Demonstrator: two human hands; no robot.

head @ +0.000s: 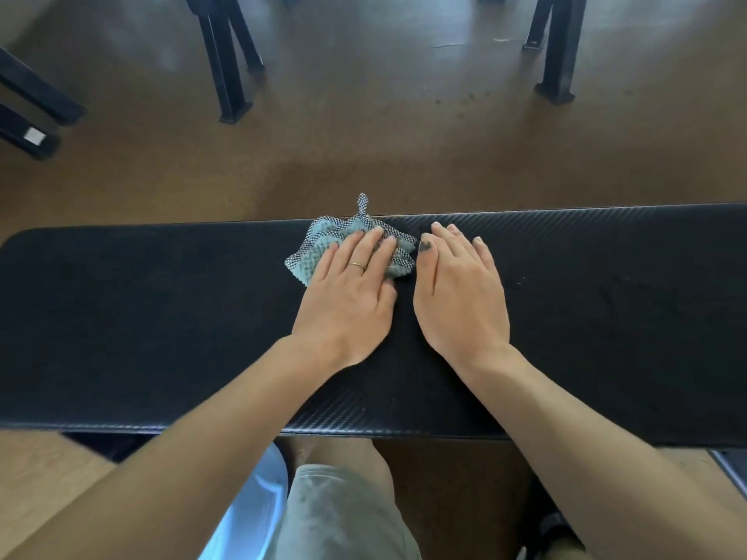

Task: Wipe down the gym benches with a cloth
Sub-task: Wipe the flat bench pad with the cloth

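A long black padded gym bench (161, 317) runs across the view from left to right. A crumpled light blue and checked cloth (323, 246) lies on it near the far edge, at the middle. My left hand (353, 289) presses flat on the cloth with straight fingers. Just to the right of it, my right hand (458, 293) rests flat on the bare bench pad, its fingers straight and beside the cloth's right edge.
Beyond the bench is a brown floor (384, 147) with black metal legs of other equipment at the back left (228, 62), back right (560, 46) and far left (32, 103). My legs and a pale blue object (258, 507) are below the near edge.
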